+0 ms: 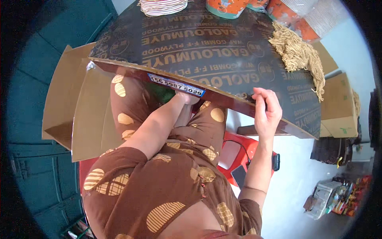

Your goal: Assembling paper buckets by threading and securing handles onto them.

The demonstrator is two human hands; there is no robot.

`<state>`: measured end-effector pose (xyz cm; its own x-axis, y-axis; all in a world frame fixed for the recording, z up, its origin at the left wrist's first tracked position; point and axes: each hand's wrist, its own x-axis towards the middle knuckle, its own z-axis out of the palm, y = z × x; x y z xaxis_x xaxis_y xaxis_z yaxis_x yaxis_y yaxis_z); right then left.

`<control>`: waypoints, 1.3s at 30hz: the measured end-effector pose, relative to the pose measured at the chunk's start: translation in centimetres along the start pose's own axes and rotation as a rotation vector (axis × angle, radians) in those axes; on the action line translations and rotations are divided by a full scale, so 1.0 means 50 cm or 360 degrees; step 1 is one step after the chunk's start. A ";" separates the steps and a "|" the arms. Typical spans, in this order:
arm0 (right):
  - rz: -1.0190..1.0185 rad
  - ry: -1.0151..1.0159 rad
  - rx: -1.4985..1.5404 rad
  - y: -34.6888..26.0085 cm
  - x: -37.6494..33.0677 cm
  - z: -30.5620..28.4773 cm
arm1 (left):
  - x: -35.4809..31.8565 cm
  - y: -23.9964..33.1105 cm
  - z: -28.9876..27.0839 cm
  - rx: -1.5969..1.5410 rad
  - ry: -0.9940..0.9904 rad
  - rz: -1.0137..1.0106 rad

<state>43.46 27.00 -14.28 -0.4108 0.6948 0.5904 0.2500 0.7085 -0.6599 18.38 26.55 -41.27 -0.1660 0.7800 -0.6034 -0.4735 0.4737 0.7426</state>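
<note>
At the board [207, 59] edge, right hand [266, 113].

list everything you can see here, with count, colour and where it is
plywood board: one, dark brown with printed lettering, across the top as a work surface
straw-like fibre bundle: one, tan, on the board's right side
printed cups: a few, orange and teal, at the board's far edge
striped stack: one, cream, top left of the board
cardboard boxes: at least two, brown, open, left of the person
cardboard carton: one, tan, right of the board
plastic stool: one, red, under the person
left hand: under the board's near edge, mostly hidden
right hand: pinching something small and dark at the board's edge
</note>
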 end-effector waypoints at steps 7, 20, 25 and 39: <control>-0.0016 0.0000 0.0002 -0.002 -0.003 0.001 | 0.004 0.018 0.024 -0.0763 0.0046 0.0007; -0.0041 0.0001 -0.0080 0.004 -0.006 -0.003 | -0.060 -0.006 -0.006 0.0403 -0.0102 0.0820; -0.0082 0.0025 -0.0102 0.001 -0.002 0.008 | -0.083 -0.037 -0.067 0.0958 0.0133 0.1350; -0.0159 0.0010 -0.0227 -0.004 0.000 0.014 | -0.468 0.025 -0.028 0.1355 0.0590 0.1153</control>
<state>42.82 26.77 -14.49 -0.4344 0.6206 0.6529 0.3301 0.7841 -0.5257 20.47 8.31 -26.63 -0.4667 0.8792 0.0957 0.5416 0.1986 0.8168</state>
